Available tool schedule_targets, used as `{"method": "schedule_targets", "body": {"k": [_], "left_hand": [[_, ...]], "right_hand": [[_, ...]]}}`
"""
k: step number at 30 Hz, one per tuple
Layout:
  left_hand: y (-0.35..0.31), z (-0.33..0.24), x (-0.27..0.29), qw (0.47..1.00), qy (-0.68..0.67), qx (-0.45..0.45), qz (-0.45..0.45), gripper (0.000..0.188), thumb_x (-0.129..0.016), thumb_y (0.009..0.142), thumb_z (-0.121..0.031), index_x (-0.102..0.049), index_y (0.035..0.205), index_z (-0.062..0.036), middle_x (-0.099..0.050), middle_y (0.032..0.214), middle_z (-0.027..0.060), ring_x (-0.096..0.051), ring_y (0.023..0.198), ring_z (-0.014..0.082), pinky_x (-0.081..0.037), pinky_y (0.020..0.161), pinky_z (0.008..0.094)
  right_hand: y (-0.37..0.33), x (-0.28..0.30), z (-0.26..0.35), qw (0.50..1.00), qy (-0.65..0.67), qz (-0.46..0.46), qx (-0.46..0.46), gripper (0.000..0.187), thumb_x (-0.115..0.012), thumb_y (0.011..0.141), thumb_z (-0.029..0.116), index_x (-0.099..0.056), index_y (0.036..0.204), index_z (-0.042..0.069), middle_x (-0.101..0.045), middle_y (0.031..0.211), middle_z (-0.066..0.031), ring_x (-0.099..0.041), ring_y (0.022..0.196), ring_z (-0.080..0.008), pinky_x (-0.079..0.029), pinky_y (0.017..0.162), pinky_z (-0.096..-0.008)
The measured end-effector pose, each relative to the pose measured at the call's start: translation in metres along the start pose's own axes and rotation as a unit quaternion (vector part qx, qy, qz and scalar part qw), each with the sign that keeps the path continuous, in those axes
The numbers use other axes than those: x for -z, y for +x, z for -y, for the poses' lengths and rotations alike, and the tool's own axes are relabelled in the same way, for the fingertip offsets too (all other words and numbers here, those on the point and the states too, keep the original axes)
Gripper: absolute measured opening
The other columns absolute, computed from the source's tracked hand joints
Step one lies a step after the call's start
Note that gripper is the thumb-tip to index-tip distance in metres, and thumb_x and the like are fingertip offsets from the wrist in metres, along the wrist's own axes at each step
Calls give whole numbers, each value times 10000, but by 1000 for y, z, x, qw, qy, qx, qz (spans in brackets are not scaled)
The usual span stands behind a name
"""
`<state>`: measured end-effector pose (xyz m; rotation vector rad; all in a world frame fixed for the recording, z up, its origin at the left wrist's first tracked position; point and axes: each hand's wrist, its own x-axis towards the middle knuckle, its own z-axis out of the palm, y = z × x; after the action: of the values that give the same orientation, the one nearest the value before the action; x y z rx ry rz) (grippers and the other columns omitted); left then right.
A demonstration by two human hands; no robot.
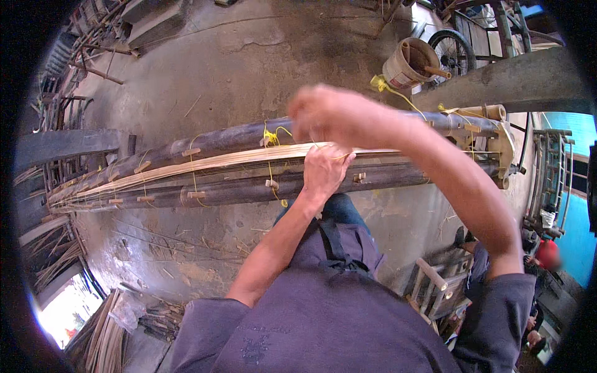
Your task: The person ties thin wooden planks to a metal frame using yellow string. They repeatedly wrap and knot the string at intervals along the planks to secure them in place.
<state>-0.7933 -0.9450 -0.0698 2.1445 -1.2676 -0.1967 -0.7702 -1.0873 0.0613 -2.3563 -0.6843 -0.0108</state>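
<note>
A long frame of two dark bamboo poles [236, 184] lies across in front of me, with small pegs through the poles and thin yellow cords across. Between the poles runs a bundle of pale, thin bamboo strips [249, 154]. My left hand [324, 169] is closed round the bundle near the middle of the frame. Yellow cord [271, 138] is knotted at the far pole, and a loop of it reaches toward my hands. Above my left hand, my right hand [317, 115] is raised over the far pole, smeared by motion; its fingers and any cord in them are unclear.
A pale bucket [407, 65] holding a bamboo piece stands beyond the frame, near a wheel [451, 53]. Cut strips [102, 336] lie at lower left. At right are a bamboo stool [435, 289] and other people partly in view. Thick beams [510, 81] flank the frame.
</note>
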Motion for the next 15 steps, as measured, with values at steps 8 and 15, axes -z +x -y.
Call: {"method": "schedule_targets", "body": {"k": [8,15], "left_hand": [[9,-9,-4,999,16,-15,23,131,-640,819,-223,-651,813,-93,-652,736,96,-637,696,270,-468,649,379],[15,-8,10,967,-178,151,102,262,-588,903,-319,-679,972,-84,-685,828,94,-646,779,164,-493,738,299]], "right_hand": [[-71,-75,-122,843,152,-239,-457,360,-456,925,332,-619,826,27,-624,766,-163,-621,749,-328,-484,701,-427],[-132,-198,48,970,-26,64,-232,186,-546,812,200,-610,702,64,-645,674,-120,-662,629,-288,-523,550,-402]]}}
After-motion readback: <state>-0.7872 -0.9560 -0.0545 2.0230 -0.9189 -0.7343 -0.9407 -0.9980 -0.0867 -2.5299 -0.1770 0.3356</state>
